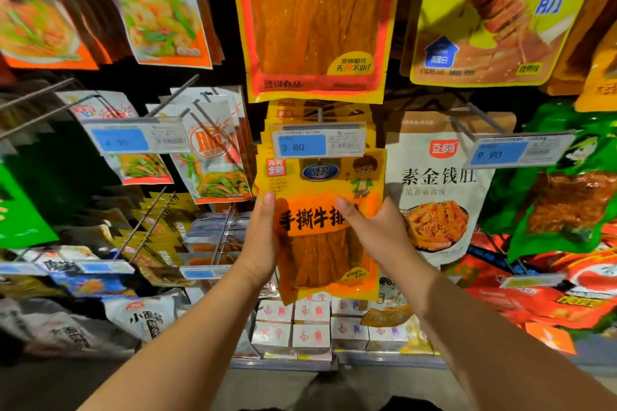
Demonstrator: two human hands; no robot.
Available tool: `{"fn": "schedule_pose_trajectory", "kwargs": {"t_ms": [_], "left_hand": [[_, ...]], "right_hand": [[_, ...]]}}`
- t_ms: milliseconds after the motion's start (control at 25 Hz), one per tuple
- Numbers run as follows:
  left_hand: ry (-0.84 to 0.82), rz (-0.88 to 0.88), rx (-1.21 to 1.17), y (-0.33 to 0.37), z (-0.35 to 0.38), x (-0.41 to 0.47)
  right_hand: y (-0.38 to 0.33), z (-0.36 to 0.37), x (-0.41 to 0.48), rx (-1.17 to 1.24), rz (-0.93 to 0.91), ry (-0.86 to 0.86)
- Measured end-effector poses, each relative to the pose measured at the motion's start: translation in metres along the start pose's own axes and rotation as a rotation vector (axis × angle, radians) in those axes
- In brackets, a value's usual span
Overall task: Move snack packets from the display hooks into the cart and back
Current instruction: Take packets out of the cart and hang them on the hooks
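**Figure. Both hands on a yellow snack packet at the middle display hook.**

The yellow packet (320,220) sits just under the price tag (319,143) marked 3.80, in front of a stack of like packets (283,117). Its top edge is hidden behind the tag, so it cannot be told whether it is threaded on the hook. The left hand (260,243) clamps the packet's left edge, thumb on the front and fingers out of sight behind. The right hand (377,233) clamps the right side the same way, so neither hand is free. The cart is not in view and no moved packets can be counted. By judgement the packet is at the hook end of a transfer — either coming off or going back on — so the carry to the cart, or the threading onto the hook, is left to do.
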State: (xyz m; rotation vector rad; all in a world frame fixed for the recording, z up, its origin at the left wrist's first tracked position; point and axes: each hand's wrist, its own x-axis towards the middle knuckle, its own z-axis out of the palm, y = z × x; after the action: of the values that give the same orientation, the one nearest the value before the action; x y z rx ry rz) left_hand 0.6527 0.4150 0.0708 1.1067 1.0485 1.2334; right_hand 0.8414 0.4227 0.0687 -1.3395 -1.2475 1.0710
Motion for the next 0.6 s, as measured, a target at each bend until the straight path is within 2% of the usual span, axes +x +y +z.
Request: {"fn": "schedule_pose_trajectory", "kwargs": {"t_ms": [280,440,600], "left_hand": [[-0.025,-0.004,0.198,0.0,-0.02,-0.021],[-0.034,-0.135,0.125,-0.011,-0.019,-0.027],[-0.06,-0.141,0.109,-0.023,-0.024,-0.018]], "right_hand": [[-0.002,0.006,-0.04,-0.093,0.092,0.036],[0.005,0.017,-0.052,-0.04,0.155,0.078],[0.01,0.017,-0.048,-0.042,0.144,0.111]]}}
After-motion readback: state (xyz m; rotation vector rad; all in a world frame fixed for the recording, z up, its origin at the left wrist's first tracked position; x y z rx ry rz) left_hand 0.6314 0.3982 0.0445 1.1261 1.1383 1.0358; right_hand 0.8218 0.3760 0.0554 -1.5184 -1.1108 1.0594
